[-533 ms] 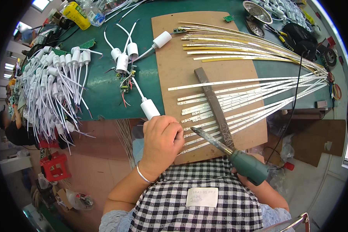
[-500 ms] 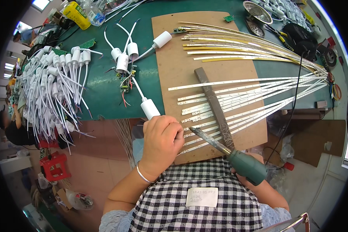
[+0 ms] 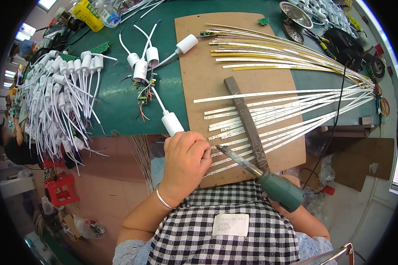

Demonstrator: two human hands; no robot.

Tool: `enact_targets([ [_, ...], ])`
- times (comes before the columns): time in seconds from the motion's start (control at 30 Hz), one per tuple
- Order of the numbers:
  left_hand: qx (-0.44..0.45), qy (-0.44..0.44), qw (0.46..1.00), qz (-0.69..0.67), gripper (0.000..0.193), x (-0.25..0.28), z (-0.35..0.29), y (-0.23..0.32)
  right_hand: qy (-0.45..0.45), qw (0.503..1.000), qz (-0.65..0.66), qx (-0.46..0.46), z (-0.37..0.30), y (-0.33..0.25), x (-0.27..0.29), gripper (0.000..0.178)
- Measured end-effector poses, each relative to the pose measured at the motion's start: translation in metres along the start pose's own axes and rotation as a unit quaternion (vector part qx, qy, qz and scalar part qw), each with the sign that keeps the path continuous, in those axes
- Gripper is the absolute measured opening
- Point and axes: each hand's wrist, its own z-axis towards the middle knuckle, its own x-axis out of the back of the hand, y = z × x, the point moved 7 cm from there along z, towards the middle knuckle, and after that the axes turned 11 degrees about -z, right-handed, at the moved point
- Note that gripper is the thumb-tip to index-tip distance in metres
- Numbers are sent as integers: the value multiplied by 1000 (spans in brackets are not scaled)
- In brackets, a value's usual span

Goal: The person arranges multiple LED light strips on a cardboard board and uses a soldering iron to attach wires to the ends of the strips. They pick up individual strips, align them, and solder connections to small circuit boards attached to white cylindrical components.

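Observation:
My left hand (image 3: 185, 154) is closed at the near end of a white cylindrical cap (image 3: 171, 123). The cap's lower end passes under my fingers, and what else they pinch is hidden. My right hand (image 3: 284, 194), partly covered, grips a green-handled soldering iron (image 3: 279, 190). The iron's dark tip points left, close to my left fingers and the ends of the white LED strips (image 3: 234, 142). A grey-brown bar (image 3: 245, 119) lies across these strips on a brown board (image 3: 199, 79).
More strips (image 3: 269, 51) fan across the board's far part. White caps with wires (image 3: 141, 68) stand beside small circuit boards; a large pile of caps (image 3: 59, 97) lies left. Pliers (image 3: 325, 44) and a metal dish (image 3: 295, 14) sit far right. A black cord (image 3: 338, 110) hangs at right.
The soldering iron's handle has shifted very slightly left and down. My left hand and the strips look almost the same.

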Motion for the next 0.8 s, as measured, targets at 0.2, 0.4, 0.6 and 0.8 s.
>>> enact_targets([
  [0.2,-4,2,1000,0,24,1,0,1,59,992,45,-101,-3,5,7,41],
  [0.4,-5,-3,1000,7,23,1,0,2,65,995,24,-78,-4,7,7,40],
  [0.6,-16,1,1000,24,22,-1,0,4,63,992,36,-106,-8,11,6,36],
  [0.8,-9,-4,997,78,18,5,-1,10,74,993,51,-83,-3,6,11,30],
])
